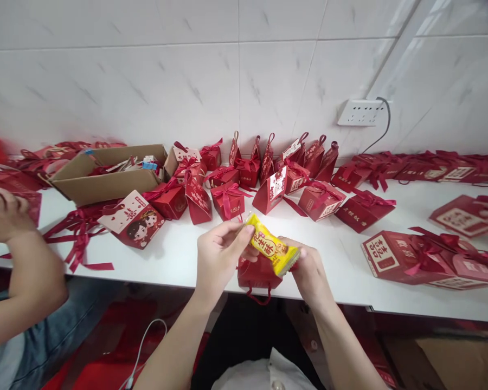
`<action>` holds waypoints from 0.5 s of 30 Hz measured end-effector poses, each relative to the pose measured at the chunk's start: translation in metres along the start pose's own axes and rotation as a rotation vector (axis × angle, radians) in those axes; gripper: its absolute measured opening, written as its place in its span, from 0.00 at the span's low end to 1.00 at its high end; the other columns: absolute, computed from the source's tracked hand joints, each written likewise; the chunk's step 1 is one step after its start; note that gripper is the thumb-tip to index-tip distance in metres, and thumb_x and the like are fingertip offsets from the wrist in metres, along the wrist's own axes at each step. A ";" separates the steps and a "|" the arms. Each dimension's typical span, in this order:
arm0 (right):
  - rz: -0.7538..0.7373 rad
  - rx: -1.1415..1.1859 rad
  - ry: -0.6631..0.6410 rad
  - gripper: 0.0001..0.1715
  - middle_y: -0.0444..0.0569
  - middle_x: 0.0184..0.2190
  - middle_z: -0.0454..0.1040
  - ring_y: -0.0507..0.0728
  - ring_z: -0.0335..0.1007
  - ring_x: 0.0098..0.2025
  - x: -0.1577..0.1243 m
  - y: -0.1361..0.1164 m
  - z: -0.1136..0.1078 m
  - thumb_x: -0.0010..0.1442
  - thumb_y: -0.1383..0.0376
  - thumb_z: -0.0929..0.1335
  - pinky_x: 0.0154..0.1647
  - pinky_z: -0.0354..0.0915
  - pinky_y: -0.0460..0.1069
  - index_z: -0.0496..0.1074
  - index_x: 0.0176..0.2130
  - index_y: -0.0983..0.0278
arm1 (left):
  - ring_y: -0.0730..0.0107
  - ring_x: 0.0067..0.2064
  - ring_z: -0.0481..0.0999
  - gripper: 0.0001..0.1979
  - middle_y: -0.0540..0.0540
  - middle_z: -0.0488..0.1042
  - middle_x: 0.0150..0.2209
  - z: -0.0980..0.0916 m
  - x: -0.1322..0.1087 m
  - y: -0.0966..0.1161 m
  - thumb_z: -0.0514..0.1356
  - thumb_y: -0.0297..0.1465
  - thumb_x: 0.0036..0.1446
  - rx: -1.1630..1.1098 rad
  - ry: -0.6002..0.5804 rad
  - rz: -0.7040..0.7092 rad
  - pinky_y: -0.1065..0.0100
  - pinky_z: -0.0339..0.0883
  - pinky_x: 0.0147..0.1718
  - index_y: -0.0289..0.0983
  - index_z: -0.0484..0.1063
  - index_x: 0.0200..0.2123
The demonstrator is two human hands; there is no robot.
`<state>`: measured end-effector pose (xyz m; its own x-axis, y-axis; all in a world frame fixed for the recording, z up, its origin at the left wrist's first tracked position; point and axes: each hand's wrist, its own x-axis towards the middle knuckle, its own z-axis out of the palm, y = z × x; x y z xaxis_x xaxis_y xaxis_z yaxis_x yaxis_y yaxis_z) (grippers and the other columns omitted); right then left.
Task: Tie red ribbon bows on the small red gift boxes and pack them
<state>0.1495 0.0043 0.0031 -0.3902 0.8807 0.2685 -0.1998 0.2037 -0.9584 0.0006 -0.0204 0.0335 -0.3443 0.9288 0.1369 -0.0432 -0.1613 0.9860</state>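
Note:
My left hand [222, 252] pinches the upper end of a yellow snack packet [271, 249] with red lettering. My right hand [309, 268] grips the packet's lower end and also holds a small red gift box [258, 273] with a ribbon loop hanging below it. Both hands are over the near edge of the white table [179, 260]. Several finished red gift boxes [228, 197] with ribbon bows stand just beyond my hands.
An open cardboard box [106, 173] sits at the back left. Flat unfolded red boxes [427, 257] lie at right. Another person's hand [4, 214] and forearm work at far left. A wall power strip [360, 112] hangs above the back right.

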 end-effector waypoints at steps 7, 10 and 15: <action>0.012 -0.161 -0.041 0.21 0.43 0.22 0.64 0.50 0.56 0.24 -0.003 -0.014 0.005 0.62 0.53 0.63 0.25 0.55 0.45 0.67 0.24 0.65 | 0.74 0.21 0.74 0.12 0.50 0.75 0.23 0.000 0.005 0.007 0.61 0.38 0.53 0.094 -0.075 0.062 0.75 0.70 0.21 0.35 0.76 0.29; -0.017 -0.195 0.002 0.21 0.43 0.21 0.64 0.49 0.56 0.24 -0.003 -0.016 0.009 0.63 0.55 0.62 0.25 0.55 0.44 0.66 0.24 0.65 | 0.69 0.31 0.77 0.13 0.47 0.77 0.29 0.007 0.002 0.004 0.62 0.39 0.52 0.012 -0.163 0.041 0.73 0.72 0.30 0.34 0.76 0.32; -0.043 -0.172 0.094 0.22 0.42 0.19 0.61 0.49 0.54 0.22 -0.006 -0.012 0.017 0.63 0.56 0.62 0.22 0.54 0.44 0.63 0.22 0.65 | 0.67 0.35 0.77 0.14 0.45 0.77 0.32 0.018 -0.006 0.002 0.62 0.38 0.52 -0.021 -0.252 -0.082 0.72 0.72 0.34 0.34 0.76 0.37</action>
<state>0.1395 -0.0106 0.0149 -0.2976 0.9039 0.3072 -0.0550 0.3050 -0.9508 0.0192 -0.0205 0.0359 -0.0943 0.9924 0.0791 -0.0814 -0.0869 0.9929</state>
